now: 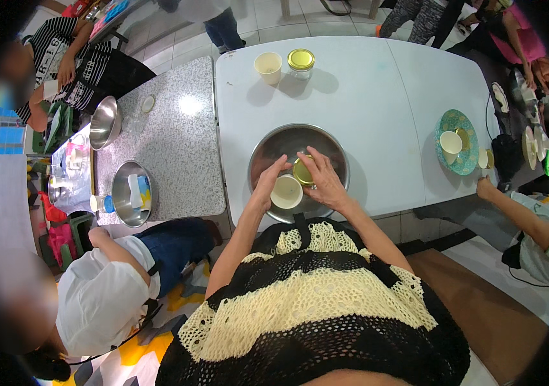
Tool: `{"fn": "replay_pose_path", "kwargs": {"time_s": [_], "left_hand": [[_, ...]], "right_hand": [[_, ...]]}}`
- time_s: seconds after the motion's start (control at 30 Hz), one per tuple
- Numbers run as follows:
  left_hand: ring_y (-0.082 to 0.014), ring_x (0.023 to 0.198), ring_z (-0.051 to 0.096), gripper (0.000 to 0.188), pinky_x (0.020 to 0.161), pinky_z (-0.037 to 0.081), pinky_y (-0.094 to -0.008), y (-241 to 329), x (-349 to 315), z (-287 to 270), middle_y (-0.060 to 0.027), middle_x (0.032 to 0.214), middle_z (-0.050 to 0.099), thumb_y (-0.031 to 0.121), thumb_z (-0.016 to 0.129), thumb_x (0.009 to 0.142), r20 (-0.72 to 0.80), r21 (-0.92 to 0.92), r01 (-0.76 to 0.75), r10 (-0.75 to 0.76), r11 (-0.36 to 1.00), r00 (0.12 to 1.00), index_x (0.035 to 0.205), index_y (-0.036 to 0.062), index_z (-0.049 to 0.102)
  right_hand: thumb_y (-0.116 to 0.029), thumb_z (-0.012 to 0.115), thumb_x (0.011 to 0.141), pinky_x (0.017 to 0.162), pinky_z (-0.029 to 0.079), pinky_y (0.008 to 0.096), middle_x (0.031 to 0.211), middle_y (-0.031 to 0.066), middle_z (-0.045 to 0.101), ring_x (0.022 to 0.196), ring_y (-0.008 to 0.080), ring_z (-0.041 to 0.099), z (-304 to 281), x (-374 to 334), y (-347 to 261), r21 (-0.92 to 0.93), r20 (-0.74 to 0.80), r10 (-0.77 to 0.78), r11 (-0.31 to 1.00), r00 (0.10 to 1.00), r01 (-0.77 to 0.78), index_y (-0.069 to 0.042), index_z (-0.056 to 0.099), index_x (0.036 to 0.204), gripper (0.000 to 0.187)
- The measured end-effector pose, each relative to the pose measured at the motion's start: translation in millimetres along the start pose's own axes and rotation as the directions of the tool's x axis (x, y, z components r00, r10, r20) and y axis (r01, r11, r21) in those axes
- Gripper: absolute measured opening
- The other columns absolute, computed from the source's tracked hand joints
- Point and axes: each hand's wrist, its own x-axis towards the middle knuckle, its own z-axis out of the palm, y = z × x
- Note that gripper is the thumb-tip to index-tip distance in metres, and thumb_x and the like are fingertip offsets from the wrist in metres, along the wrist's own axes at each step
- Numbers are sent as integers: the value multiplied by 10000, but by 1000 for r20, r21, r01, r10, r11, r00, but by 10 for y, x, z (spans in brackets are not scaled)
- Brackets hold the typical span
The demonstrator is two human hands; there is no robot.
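On the white table before me is a wide steel bowl. A cream paper cup and a small jar with a gold lid are together inside it. My left hand curves around the cup's left side, with its fingertips near the jar. My right hand is closed around the jar, its fingers on the far side of the lid and its thumb on the near side. The jar's body is mostly hidden by the hand and the cup.
Toward the far edge stand another paper cup and a gold-lidded glass jar. A patterned teal plate at right carries a cup and a lid. Steel bowls sit on the speckled table at left. People sit on both sides.
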Motion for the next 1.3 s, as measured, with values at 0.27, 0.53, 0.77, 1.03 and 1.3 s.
{"fn": "replay_pose_path", "kwargs": {"time_s": [0.27, 0.53, 0.77, 1.03, 1.3], "left_hand": [[-106, 907, 600, 444, 742, 494, -250, 7, -38, 161, -32, 1028, 615, 429, 648, 926, -15, -9, -78, 78, 997, 997, 1129, 37, 615], [-314, 1404, 317, 1042, 1146, 279, -423, 48, -240, 35, -212, 1488, 345, 491, 773, 771, 281, 378, -306, 207, 874, 937, 1513, 17, 214], [-347, 1389, 352, 1230, 1147, 297, -419, -46, -188, 24, -247, 1492, 336, 429, 863, 653, 392, 676, -456, 243, 578, 888, 1535, -7, 125], [-269, 1293, 467, 867, 1074, 369, -363, 93, -188, 54, -180, 1438, 447, 374, 744, 830, 279, 510, -240, 106, 826, 955, 1480, -3, 312], [-269, 1214, 538, 964, 1006, 430, -359, 66, -146, 31, -216, 1359, 511, 419, 775, 777, 224, 469, -153, 50, 870, 973, 1490, -20, 297]], "right_hand": [[-93, 829, 664, 1074, 398, 487, 1456, 207, 334, 1290, 426, 411, 16, 67, 42, -70, 45, 3, 998, 999, 0, -156, 358, 1459, 926], [-143, 816, 678, 1051, 415, 494, 1454, 209, 354, 1261, 431, 435, 18, 102, 115, -13, 40, -42, 999, 998, 43, -161, 374, 1459, 898], [-155, 801, 685, 1068, 399, 495, 1459, 209, 350, 1256, 438, 441, 36, 122, 113, -44, 60, -40, 998, 997, 43, -168, 355, 1479, 911], [-126, 780, 707, 1076, 389, 510, 1473, 233, 337, 1263, 459, 444, 36, 119, 114, -29, 37, -34, 999, 999, 35, -178, 344, 1487, 895], [-143, 810, 688, 1051, 409, 502, 1416, 216, 381, 1247, 441, 461, 50, 124, 135, -44, 63, -34, 998, 997, 37, -190, 315, 1493, 946]]}}
